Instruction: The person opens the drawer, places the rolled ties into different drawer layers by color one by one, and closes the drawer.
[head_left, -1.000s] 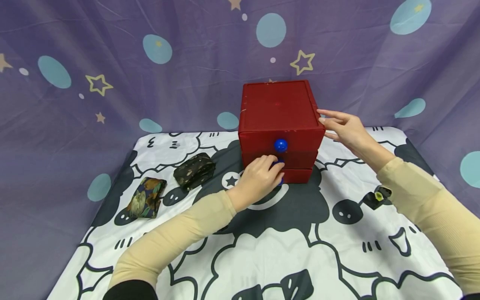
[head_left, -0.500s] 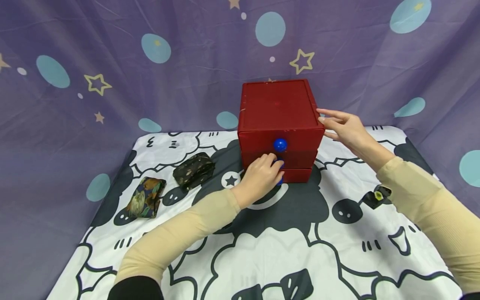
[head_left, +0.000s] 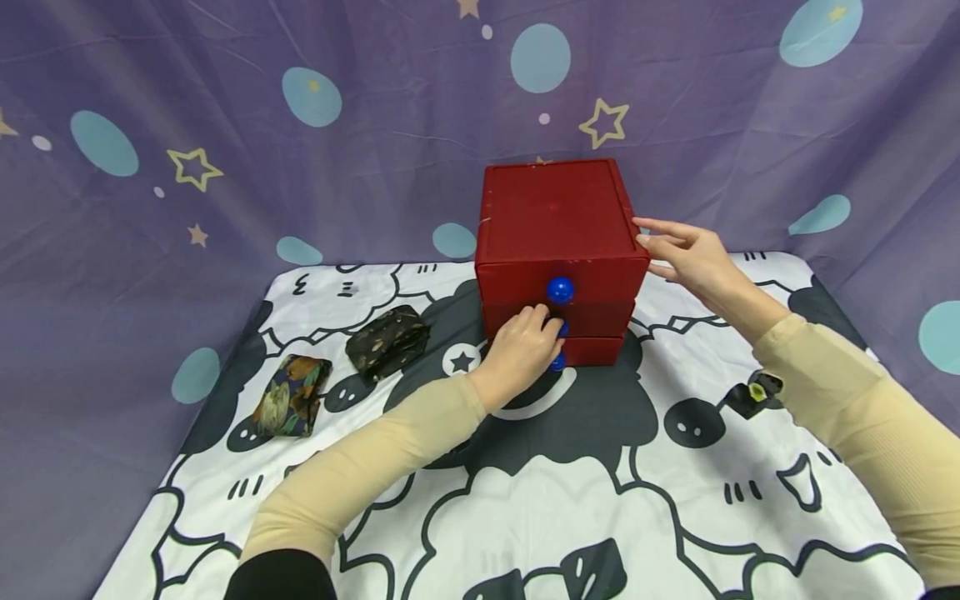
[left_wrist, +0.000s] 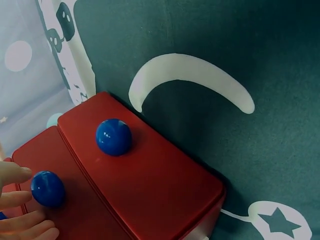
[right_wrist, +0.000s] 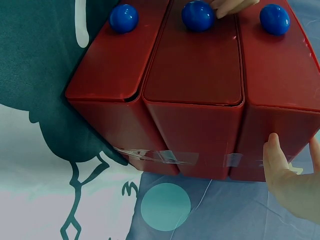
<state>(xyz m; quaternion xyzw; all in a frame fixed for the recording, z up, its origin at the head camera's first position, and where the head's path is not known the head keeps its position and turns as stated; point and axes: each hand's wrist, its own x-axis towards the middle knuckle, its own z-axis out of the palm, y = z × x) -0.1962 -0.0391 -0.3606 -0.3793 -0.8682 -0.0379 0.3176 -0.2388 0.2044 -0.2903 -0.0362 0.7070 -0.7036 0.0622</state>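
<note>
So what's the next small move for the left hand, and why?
Probably draw the left hand back from the shiny blue round knob on the red rectangular middle drawer: the drawer looks shut, the fingers aren't wrapped round the knob, and the head view shows more of it than a second ago.

Soft, even light fills the head view, leaving the sheet [head_left: 570,508] bright and the curtain [head_left: 405,200] duller. Small white glints sit on the blue knobs [left_wrist: 114,137] in the left wrist view, whose upper right corner darkens. Both wrist views look hazier and cooler in colour.
</note>
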